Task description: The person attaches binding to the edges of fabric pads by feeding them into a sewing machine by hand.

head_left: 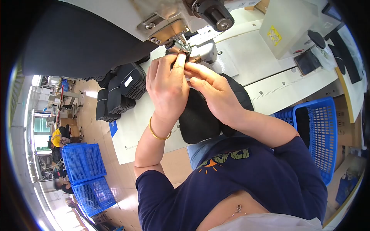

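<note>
At the sewing machine's needle and presser foot (182, 47), my left hand (166, 87) has its thumb and fingers pressed together at the edge of a black padded fabric piece (198, 121). My right hand (216, 91) meets it from the other side, its fingertips closed on the same piece close to the left thumb. The black piece hangs down below both hands, over the table's near edge. Another rounded black part (239, 92) shows behind my right hand. My fingers partly hide the fabric's edge under the foot.
Stacks of black fabric pieces (125, 82) lie left on the white table (266, 88). The machine head (115, 11) overhangs the hands, with a dark knob (216, 15). Blue plastic baskets stand at right (333, 142) and on the floor at left (83, 163). A phone-like dark slab (307, 62) lies back right.
</note>
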The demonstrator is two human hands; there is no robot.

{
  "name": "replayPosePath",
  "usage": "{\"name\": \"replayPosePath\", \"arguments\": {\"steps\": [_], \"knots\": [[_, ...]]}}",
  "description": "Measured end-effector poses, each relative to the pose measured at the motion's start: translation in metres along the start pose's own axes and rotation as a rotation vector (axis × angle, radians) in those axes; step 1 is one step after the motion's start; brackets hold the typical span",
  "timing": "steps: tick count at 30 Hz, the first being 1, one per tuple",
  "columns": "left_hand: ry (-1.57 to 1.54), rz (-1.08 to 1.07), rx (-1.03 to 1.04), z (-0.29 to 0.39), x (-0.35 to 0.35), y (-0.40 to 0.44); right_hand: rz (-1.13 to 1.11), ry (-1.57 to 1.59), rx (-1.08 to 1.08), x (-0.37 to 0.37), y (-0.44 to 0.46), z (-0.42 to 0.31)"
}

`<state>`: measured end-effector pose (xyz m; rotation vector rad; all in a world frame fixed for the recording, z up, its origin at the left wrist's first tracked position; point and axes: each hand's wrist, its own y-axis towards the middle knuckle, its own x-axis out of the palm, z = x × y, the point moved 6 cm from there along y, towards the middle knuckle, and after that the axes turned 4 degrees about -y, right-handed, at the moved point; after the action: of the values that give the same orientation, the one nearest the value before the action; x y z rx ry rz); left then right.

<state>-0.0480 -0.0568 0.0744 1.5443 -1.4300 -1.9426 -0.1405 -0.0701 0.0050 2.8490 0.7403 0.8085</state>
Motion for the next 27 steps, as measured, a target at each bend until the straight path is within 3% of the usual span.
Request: {"name": "replayPosePath", "arguments": {"steps": [15, 20, 22, 27], "knots": [[-0.054, -0.095, -0.104, 0.012, -0.003, 0.010, 0.020, -0.175, 0.048, -0.007, -0.003, -0.005], [-0.147, -0.088, -0.175, 0.009, -0.003, 0.010, 0.054, -0.294, -0.131, -0.007, -0.003, 0.007], [-0.073, -0.118, -0.184, 0.014, -0.006, 0.009, 0.028, -0.407, -0.017, -0.012, -0.004, 0.014], [0.044, -0.154, -0.184, 0.031, -0.032, -0.011, 0.057, -0.360, -0.104, -0.005, -0.012, 0.000]]}}
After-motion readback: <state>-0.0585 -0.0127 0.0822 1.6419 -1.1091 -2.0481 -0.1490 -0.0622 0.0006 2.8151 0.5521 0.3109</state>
